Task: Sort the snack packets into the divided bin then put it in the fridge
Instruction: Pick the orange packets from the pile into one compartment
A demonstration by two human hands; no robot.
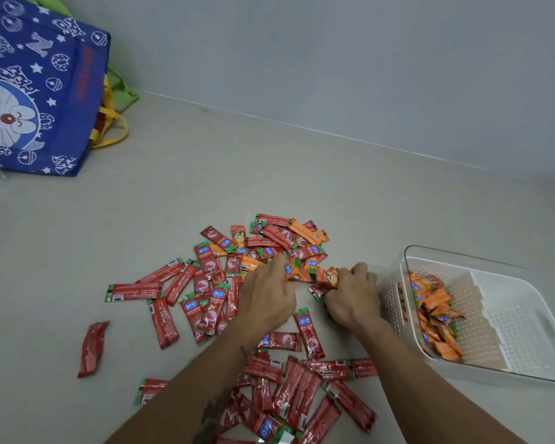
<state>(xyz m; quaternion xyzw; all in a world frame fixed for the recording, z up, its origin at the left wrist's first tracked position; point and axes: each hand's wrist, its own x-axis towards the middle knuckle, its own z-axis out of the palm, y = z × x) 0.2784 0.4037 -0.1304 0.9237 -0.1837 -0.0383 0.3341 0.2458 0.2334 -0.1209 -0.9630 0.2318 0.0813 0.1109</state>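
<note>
Several red snack packets (205, 302) lie scattered over the pale surface, with orange packets (305, 233) mixed in at the far side of the pile. A clear divided bin (526, 315) with a white perforated liner sits at the right; its left compartment holds several orange packets (436, 315), and its right compartment shows only bare liner. My right hand (353, 296) grips a bunch of orange packets (329, 277) just left of the bin. My left hand (268, 288) reaches into the pile, its fingertips on an orange packet (293, 270); whether it pinches it is unclear.
A blue cartoon-print tote bag (36, 91) with yellow handles lies at the far left, green fabric behind it. A grey wall (334, 59) runs along the back. One red packet (92, 347) lies apart at the left. Bare surface (205, 174) stretches between the pile and the wall.
</note>
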